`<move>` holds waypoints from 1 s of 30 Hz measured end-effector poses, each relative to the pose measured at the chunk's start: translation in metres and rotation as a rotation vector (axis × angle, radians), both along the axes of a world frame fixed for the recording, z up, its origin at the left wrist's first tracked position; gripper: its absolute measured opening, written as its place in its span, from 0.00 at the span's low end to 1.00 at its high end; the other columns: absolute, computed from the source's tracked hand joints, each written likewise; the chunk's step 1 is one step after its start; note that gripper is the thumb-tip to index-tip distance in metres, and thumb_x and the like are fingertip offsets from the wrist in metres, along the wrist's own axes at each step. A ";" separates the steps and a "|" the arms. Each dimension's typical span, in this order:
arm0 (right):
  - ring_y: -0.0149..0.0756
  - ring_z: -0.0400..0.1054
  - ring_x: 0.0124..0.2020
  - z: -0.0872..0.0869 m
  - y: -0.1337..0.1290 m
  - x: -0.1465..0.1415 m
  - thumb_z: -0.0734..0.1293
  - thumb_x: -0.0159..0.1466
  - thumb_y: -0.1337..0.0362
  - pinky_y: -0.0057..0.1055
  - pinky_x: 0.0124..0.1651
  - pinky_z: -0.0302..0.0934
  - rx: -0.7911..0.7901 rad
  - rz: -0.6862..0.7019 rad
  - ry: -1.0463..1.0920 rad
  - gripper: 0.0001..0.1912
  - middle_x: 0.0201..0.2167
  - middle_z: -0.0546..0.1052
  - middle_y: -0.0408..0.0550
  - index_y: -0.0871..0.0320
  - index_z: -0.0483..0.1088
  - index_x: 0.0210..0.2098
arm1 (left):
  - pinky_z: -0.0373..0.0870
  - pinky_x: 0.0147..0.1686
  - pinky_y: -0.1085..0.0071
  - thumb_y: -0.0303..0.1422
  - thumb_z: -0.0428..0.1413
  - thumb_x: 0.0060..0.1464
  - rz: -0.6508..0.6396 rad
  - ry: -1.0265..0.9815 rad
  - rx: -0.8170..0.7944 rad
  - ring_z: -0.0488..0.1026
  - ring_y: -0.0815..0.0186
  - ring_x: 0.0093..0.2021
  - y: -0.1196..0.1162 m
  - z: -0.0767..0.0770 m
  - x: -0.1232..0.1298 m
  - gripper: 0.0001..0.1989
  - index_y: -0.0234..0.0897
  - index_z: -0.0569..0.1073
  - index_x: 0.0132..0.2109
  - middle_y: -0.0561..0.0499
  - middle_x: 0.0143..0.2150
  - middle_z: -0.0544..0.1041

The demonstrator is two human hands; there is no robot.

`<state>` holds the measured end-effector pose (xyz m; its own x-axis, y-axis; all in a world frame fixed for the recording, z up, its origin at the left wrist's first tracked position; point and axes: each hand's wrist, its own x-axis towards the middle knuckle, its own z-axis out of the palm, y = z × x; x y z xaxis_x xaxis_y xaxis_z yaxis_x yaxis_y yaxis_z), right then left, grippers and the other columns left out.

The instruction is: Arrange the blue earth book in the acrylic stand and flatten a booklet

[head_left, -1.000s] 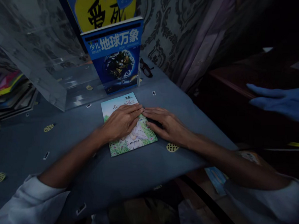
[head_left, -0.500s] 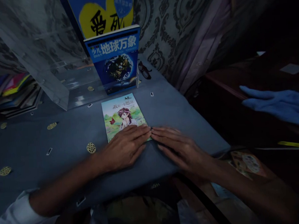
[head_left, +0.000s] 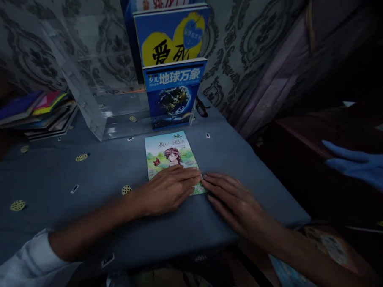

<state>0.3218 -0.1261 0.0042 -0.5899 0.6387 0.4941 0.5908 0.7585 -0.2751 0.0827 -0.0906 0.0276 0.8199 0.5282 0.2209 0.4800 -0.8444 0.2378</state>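
A thin light-coloured book [head_left: 160, 145] with a drawn figure, flowers and a red butterfly on its cover lies flat on the cloth-covered table. Across its lower part rests my left hand [head_left: 172, 187], palm down with fingers stretched out, covering the bottom left of the cover. My right hand [head_left: 233, 196] lies mostly on the cloth, fingers straight, its tips at the book's lower right edge and close to the left fingertips. Whether the fingertips touch is hard to tell in the dim light. Neither hand grasps anything.
Behind the book, a clear acrylic rack [head_left: 97, 118] holds upright books, the front one a blue globe book [head_left: 175, 97]. A stack of books [head_left: 34, 112] sits at the left. Dark glasses [head_left: 202, 108] lie beside the rack. A blue glove [head_left: 365, 163] shows at the right, beyond the table's edge.
The view has tilted up and turned left, so more of the upright books shows. Both hands keep nearly the same place at the light-coloured book.
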 end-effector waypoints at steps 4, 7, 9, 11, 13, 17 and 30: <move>0.53 0.72 0.57 0.000 0.023 -0.009 0.58 0.73 0.64 0.54 0.55 0.72 0.000 -0.028 -0.113 0.19 0.56 0.77 0.62 0.60 0.71 0.59 | 0.66 0.65 0.59 0.33 0.43 0.72 0.063 0.014 0.015 0.69 0.61 0.65 0.028 -0.006 -0.009 0.19 0.34 0.70 0.63 0.43 0.65 0.73; 0.56 0.71 0.58 -0.003 0.049 -0.017 0.59 0.72 0.62 0.55 0.55 0.71 -0.010 -0.053 -0.172 0.19 0.57 0.76 0.64 0.62 0.72 0.57 | 0.65 0.65 0.58 0.32 0.45 0.71 0.107 0.025 0.014 0.68 0.60 0.66 0.051 -0.010 -0.017 0.19 0.34 0.70 0.63 0.43 0.66 0.71; 0.56 0.70 0.58 -0.003 0.070 -0.025 0.60 0.71 0.62 0.54 0.57 0.70 -0.009 -0.070 -0.195 0.19 0.56 0.76 0.64 0.62 0.72 0.56 | 0.65 0.65 0.58 0.32 0.45 0.71 0.152 0.037 0.012 0.68 0.59 0.67 0.065 -0.010 -0.021 0.19 0.34 0.70 0.64 0.42 0.67 0.70; 0.56 0.70 0.59 -0.002 0.093 -0.035 0.60 0.70 0.62 0.53 0.58 0.69 -0.017 -0.102 -0.221 0.18 0.56 0.76 0.63 0.61 0.72 0.55 | 0.65 0.66 0.59 0.32 0.45 0.70 0.196 0.053 0.005 0.67 0.59 0.67 0.077 -0.009 -0.027 0.20 0.32 0.69 0.64 0.42 0.67 0.70; 0.55 0.69 0.60 0.001 0.113 -0.047 0.59 0.71 0.62 0.51 0.59 0.67 -0.044 -0.143 -0.267 0.19 0.57 0.75 0.63 0.62 0.72 0.55 | 0.64 0.66 0.61 0.32 0.45 0.70 0.221 0.061 -0.010 0.67 0.60 0.68 0.086 -0.008 -0.035 0.21 0.31 0.69 0.64 0.42 0.67 0.69; 0.56 0.66 0.61 0.003 0.137 -0.070 0.56 0.71 0.64 0.49 0.63 0.61 -0.075 -0.246 -0.386 0.21 0.57 0.74 0.69 0.70 0.72 0.55 | 0.62 0.67 0.61 0.34 0.44 0.70 0.285 0.047 -0.044 0.66 0.61 0.68 0.099 -0.009 -0.064 0.21 0.34 0.71 0.63 0.44 0.67 0.70; 0.57 0.55 0.70 0.006 0.124 -0.120 0.56 0.73 0.63 0.54 0.68 0.54 -0.098 -0.160 -0.409 0.23 0.66 0.66 0.67 0.68 0.68 0.63 | 0.58 0.69 0.54 0.39 0.41 0.71 0.407 0.005 -0.027 0.62 0.58 0.70 0.075 -0.028 -0.117 0.24 0.35 0.65 0.68 0.42 0.71 0.64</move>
<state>0.2014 -0.0016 0.0104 -0.6145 0.7696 0.1737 0.7734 0.6311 -0.0603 -0.0340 -0.0159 -0.0005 0.5433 0.8154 0.1996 0.7750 -0.5786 0.2541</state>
